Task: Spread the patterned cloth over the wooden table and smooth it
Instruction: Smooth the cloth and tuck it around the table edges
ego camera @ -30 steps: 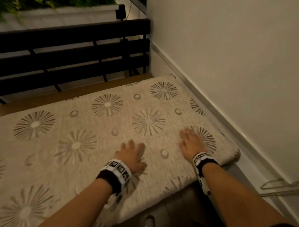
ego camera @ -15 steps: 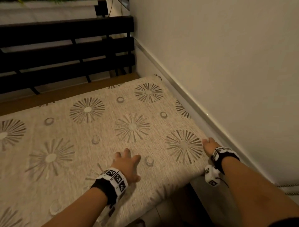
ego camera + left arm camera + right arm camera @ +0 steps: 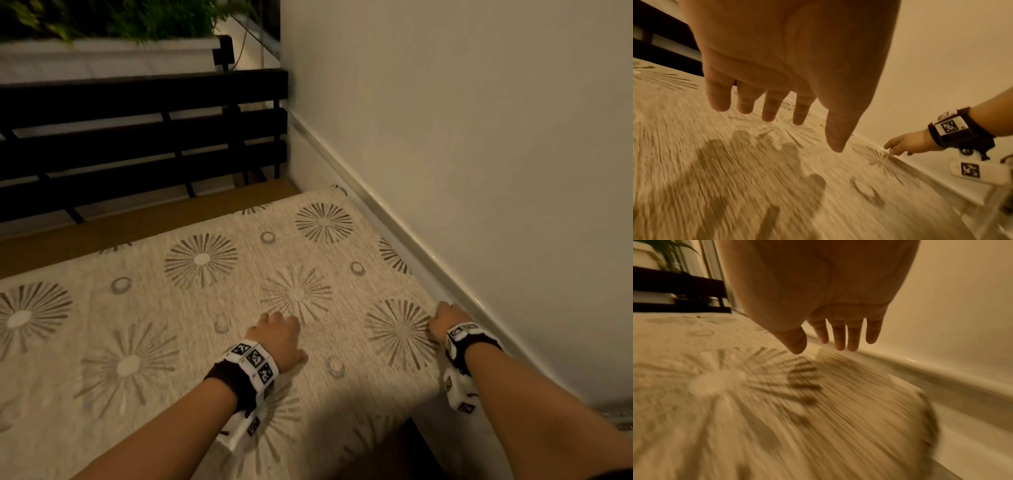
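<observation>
Head view: the left hand (image 3: 277, 337) is nearest, over the patterned cloth (image 3: 171, 308) near its front edge, fingers (image 3: 772, 107) straight and slightly spread, holding nothing. Whether the palm touches is unclear. Beside it, the right hand (image 3: 445, 320) reaches the cloth's wall-side edge, fingers (image 3: 839, 335) straight and close together, gripping nothing. Beyond both, the cloth lies flat across the worktop (image 3: 113, 229), leaving a bare wooden strip at the far side. Farther back stand a dark slatted bench (image 3: 144, 137) and the wall (image 3: 479, 137).
</observation>
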A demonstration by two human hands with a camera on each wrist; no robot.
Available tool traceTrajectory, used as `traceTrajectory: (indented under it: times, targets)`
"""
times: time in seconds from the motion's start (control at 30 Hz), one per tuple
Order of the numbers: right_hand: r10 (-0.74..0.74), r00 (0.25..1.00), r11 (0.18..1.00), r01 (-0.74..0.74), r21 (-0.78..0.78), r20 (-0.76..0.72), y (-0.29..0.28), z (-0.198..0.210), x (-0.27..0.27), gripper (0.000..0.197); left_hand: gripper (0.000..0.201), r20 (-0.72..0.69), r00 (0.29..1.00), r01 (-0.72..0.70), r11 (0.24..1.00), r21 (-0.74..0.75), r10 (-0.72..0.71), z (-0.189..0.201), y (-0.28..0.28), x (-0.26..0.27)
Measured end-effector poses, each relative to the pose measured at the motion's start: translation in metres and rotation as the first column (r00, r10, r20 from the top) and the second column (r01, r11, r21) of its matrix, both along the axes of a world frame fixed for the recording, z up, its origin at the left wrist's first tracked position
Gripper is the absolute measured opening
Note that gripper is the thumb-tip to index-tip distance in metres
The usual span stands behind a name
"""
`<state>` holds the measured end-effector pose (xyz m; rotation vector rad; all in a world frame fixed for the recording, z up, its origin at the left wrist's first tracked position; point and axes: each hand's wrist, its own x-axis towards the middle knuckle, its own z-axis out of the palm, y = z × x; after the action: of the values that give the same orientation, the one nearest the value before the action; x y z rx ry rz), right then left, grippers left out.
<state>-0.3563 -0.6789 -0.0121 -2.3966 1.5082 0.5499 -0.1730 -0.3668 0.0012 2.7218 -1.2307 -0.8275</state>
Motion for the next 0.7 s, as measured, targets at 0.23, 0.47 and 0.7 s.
traceTrajectory:
  times: [0.23, 0.47, 0.7]
  targets:
    - [0.28, 0.926, 0.944, -0.313, 0.1, 0.254, -0.02, 0.031, 0.148, 0.048, 0.057, 0.009, 0.995, -0.095, 0.993, -0.07, 0.096, 0.021, -0.044, 0.116]
    - [0.275, 0.812, 0.876, -0.432, 0.214, 0.515, -0.139, 0.013, 0.313, 0.031, 0.054, 0.104, 0.993, -0.043, 0.996, -0.074, 0.051, 0.026, -0.219, 0.245]
    - [0.406, 0.725, 0.729, -0.624, 0.281, 0.556, -0.19, -0.024, 0.405, 0.046, 0.12, -0.057, 0.991, -0.109, 0.982, 0.155, 0.119, -0.033, -0.321, 0.307]
